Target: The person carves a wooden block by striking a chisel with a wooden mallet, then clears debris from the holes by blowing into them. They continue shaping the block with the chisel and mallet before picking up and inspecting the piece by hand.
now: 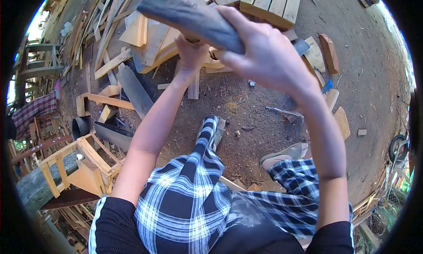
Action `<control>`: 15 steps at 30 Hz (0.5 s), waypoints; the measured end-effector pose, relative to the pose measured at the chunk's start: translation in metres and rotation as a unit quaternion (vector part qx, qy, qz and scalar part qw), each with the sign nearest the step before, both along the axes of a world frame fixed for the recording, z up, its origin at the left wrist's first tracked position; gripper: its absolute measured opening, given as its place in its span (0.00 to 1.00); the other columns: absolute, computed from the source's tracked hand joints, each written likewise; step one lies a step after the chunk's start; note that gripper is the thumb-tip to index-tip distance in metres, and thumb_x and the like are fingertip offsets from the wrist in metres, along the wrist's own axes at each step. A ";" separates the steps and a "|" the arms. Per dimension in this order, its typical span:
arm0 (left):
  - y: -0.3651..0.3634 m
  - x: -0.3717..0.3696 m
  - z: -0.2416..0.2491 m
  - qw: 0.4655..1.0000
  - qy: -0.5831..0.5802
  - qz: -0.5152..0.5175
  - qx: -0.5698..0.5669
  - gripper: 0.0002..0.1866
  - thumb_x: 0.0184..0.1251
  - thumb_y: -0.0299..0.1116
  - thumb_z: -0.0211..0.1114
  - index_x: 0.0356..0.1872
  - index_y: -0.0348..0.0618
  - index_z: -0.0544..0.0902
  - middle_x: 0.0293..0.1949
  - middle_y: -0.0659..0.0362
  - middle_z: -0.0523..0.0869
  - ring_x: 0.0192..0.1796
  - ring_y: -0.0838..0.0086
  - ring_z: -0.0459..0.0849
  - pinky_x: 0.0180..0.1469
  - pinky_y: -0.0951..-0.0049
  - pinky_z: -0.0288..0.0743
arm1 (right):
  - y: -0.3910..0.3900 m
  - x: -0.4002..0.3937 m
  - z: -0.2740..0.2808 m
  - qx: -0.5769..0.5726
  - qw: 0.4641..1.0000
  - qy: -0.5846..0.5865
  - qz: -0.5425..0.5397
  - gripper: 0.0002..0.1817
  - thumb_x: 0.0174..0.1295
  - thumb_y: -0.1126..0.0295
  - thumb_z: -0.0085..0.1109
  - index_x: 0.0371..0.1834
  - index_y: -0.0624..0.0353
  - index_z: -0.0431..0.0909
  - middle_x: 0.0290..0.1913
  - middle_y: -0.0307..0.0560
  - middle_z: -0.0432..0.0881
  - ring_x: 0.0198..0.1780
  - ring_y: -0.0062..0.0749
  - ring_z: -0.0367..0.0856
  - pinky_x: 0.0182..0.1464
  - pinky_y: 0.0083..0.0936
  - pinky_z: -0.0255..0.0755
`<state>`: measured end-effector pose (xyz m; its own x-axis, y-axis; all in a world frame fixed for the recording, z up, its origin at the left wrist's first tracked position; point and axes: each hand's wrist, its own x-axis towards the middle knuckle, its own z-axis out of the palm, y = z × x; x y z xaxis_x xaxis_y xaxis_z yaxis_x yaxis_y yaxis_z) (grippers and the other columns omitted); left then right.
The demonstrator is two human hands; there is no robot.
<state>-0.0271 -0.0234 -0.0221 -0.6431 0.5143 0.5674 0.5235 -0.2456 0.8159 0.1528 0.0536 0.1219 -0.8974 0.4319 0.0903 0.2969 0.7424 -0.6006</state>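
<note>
Raised at the top centre is a thick, dark, weathered wooden block [189,18], its right end gripped by my right hand [269,53]. Below the block, my left hand [192,53] is closed at some light wooden pieces [211,60]; the block partly covers its fingers, and what it holds is too hidden to name. Light boards [158,44] lie beside and behind my left hand.
A slatted wooden piece [271,5] lies at the top. Long wood strips [103,25] and a grey plank [134,88] are on the left, above a small wooden frame [81,166]. A reddish block [328,53] rests on the right.
</note>
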 end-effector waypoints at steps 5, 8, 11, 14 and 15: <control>0.006 0.005 -0.016 0.998 -0.057 -0.013 0.025 0.08 0.57 0.31 0.71 0.30 0.37 0.83 0.23 0.58 0.87 0.26 0.67 0.87 0.33 0.70 0.78 | -0.017 0.008 0.004 0.042 0.972 0.225 -0.047 0.38 0.56 0.61 0.62 0.73 0.52 0.63 0.40 0.60 0.84 0.38 0.47 0.87 0.42 0.41 0.79; 0.001 0.002 -0.006 0.992 0.106 0.001 -0.072 0.14 0.57 0.38 0.76 0.30 0.38 0.82 0.22 0.57 0.86 0.25 0.69 0.86 0.30 0.70 0.76 | -0.005 0.013 -0.018 -0.085 0.995 0.032 -0.030 0.38 0.58 0.58 0.62 0.73 0.54 0.62 0.47 0.57 0.83 0.40 0.39 0.85 0.44 0.36 0.78; -0.002 0.015 0.007 0.994 0.003 0.019 -0.105 0.18 0.60 0.43 0.76 0.30 0.39 0.82 0.20 0.59 0.84 0.24 0.75 0.85 0.29 0.70 0.75 | -0.014 0.017 -0.033 -0.162 0.973 0.109 -0.126 0.38 0.58 0.58 0.62 0.73 0.55 0.62 0.48 0.55 0.82 0.41 0.37 0.84 0.44 0.34 0.78; 0.011 0.029 0.024 0.968 -0.247 0.049 0.012 0.16 0.69 0.41 0.70 0.25 0.45 0.79 0.17 0.66 0.79 0.19 0.82 0.77 0.27 0.78 0.73 | -0.014 0.028 -0.084 -0.135 0.973 -0.078 -0.169 0.39 0.57 0.57 0.62 0.72 0.52 0.59 0.49 0.65 0.84 0.49 0.61 0.85 0.52 0.47 0.78; 0.013 0.029 0.025 0.968 -0.245 0.046 0.009 0.16 0.69 0.41 0.70 0.25 0.45 0.79 0.17 0.66 0.79 0.19 0.82 0.77 0.27 0.78 0.73 | -0.017 0.031 -0.099 -0.108 0.968 -0.152 -0.168 0.39 0.57 0.57 0.62 0.72 0.52 0.59 0.51 0.65 0.83 0.50 0.62 0.85 0.53 0.48 0.78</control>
<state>0.0019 -0.0104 0.0033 -0.8803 0.4343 0.1907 0.0944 -0.2337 0.9677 0.1835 0.0362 0.0229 -0.6735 0.6838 -0.2807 0.6873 0.4397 -0.5782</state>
